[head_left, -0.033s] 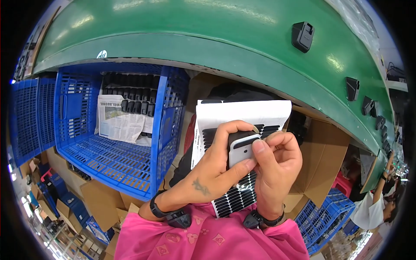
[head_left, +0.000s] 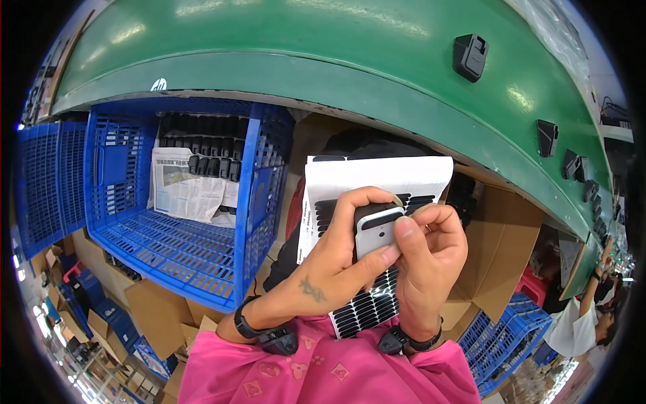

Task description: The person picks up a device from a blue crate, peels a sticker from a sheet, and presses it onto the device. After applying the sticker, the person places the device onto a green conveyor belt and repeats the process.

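Note:
My left hand [head_left: 330,262] is closed round a small device [head_left: 377,237] with a black body and a light grey face. Along the top of that face runs a glossy black oblong, with a small dark hole below it. The thumb of my right hand [head_left: 431,269] lies against the face's right edge, its other fingers curled close by. My fingers hide part of the device. Under both hands a white sheet [head_left: 377,172] with rows of black oblong stickers [head_left: 363,310] lies across my lap.
To the left a blue plastic crate [head_left: 168,236] holds rows of black devices and newspaper [head_left: 185,185]. The green table [head_left: 303,40] runs across the front, with a black device [head_left: 470,57] and several more to the right. An open cardboard box [head_left: 501,249] stands at right, above another blue crate [head_left: 505,343].

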The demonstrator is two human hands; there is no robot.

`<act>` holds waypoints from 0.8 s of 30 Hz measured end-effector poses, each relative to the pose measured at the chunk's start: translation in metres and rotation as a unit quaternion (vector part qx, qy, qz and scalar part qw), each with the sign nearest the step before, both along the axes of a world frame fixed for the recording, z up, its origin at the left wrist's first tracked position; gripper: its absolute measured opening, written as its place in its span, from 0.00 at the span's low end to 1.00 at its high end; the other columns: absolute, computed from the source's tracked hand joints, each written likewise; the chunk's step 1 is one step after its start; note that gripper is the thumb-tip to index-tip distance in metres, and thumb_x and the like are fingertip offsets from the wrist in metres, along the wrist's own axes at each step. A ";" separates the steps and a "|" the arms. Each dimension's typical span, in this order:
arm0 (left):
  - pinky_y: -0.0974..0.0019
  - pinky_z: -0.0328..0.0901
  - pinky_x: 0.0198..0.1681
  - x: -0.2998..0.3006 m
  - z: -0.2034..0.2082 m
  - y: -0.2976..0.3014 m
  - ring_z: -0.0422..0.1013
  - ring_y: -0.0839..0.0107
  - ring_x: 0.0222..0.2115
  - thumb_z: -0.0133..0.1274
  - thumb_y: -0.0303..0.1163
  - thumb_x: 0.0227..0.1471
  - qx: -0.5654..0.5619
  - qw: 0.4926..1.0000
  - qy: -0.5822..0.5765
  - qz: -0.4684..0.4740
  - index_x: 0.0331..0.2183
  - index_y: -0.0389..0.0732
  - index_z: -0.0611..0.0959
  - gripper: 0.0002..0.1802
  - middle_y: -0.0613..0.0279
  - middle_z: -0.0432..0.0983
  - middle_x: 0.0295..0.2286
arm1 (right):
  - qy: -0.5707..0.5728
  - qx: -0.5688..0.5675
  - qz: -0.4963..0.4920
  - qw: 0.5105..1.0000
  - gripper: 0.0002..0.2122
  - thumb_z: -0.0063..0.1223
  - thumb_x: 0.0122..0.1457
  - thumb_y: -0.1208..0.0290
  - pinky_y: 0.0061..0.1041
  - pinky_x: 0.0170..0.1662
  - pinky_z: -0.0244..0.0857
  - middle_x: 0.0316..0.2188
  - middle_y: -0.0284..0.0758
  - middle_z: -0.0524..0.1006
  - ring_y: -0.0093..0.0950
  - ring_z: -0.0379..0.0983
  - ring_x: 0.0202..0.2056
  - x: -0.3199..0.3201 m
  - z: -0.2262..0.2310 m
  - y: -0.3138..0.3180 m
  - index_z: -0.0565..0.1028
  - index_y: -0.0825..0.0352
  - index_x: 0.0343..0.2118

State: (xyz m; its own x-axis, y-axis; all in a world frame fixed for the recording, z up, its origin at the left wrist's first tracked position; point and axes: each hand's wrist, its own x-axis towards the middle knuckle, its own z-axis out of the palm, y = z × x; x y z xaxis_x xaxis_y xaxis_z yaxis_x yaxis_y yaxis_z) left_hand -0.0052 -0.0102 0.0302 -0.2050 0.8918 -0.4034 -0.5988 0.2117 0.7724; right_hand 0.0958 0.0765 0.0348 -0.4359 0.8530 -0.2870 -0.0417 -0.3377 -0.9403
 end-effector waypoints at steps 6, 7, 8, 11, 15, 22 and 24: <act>0.77 0.64 0.28 0.012 -0.022 -0.003 0.67 0.75 0.30 0.45 0.37 0.59 0.132 0.973 0.110 0.152 0.55 0.43 0.52 0.28 0.42 0.53 0.58 | -0.001 -0.011 0.196 0.980 0.09 0.52 0.59 0.74 0.13 0.29 0.62 0.32 0.33 0.70 0.16 0.68 0.27 0.023 -0.019 -0.007 0.71 0.75 0.38; 0.74 0.65 0.33 0.016 -0.025 -0.007 0.67 0.72 0.35 0.46 0.39 0.58 0.148 0.968 0.130 0.153 0.54 0.43 0.53 0.29 0.40 0.53 0.57 | -0.003 -0.010 0.195 0.981 0.09 0.52 0.59 0.74 0.13 0.29 0.62 0.32 0.33 0.70 0.16 0.68 0.27 0.026 -0.018 -0.005 0.71 0.75 0.38; 0.71 0.66 0.38 0.019 -0.025 -0.012 0.68 0.70 0.40 0.47 0.42 0.58 0.164 0.963 0.151 0.155 0.54 0.43 0.53 0.29 0.39 0.53 0.57 | 0.007 -0.002 0.182 0.983 0.08 0.54 0.57 0.76 0.13 0.29 0.61 0.32 0.33 0.70 0.15 0.67 0.27 0.028 -0.017 -0.004 0.72 0.76 0.36; 0.65 0.63 0.47 0.011 -0.032 -0.035 0.68 0.65 0.45 0.53 0.46 0.53 0.134 0.987 0.000 0.092 0.50 0.40 0.60 0.31 0.46 0.66 0.48 | 0.002 0.033 0.211 0.977 0.08 0.57 0.53 0.79 0.13 0.29 0.61 0.31 0.33 0.71 0.15 0.67 0.27 0.036 -0.013 0.007 0.73 0.76 0.34; 0.64 0.66 0.42 -0.014 -0.022 -0.039 0.73 0.68 0.37 0.56 0.40 0.51 0.033 0.984 0.142 -0.103 0.49 0.37 0.64 0.29 0.56 0.75 0.37 | -0.068 0.171 0.352 0.918 0.09 0.60 0.46 0.80 0.19 0.30 0.62 0.29 0.35 0.73 0.22 0.67 0.26 0.031 -0.007 0.021 0.76 0.74 0.33; 0.66 0.60 0.50 -0.028 -0.028 -0.053 0.64 0.67 0.46 0.50 0.33 0.51 0.055 0.948 0.306 0.062 0.45 0.35 0.74 0.19 0.55 0.66 0.42 | -0.177 0.463 0.170 0.852 0.15 0.61 0.46 0.83 0.20 0.27 0.61 0.29 0.35 0.71 0.24 0.67 0.24 0.008 -0.033 0.004 0.77 0.71 0.40; 0.66 0.59 0.51 -0.037 -0.031 -0.057 0.63 0.66 0.47 0.50 0.32 0.50 0.027 0.927 0.363 0.092 0.44 0.34 0.75 0.19 0.54 0.63 0.45 | -0.176 0.484 0.174 0.839 0.15 0.61 0.47 0.83 0.20 0.27 0.61 0.30 0.35 0.70 0.24 0.66 0.25 0.003 -0.040 -0.004 0.77 0.71 0.41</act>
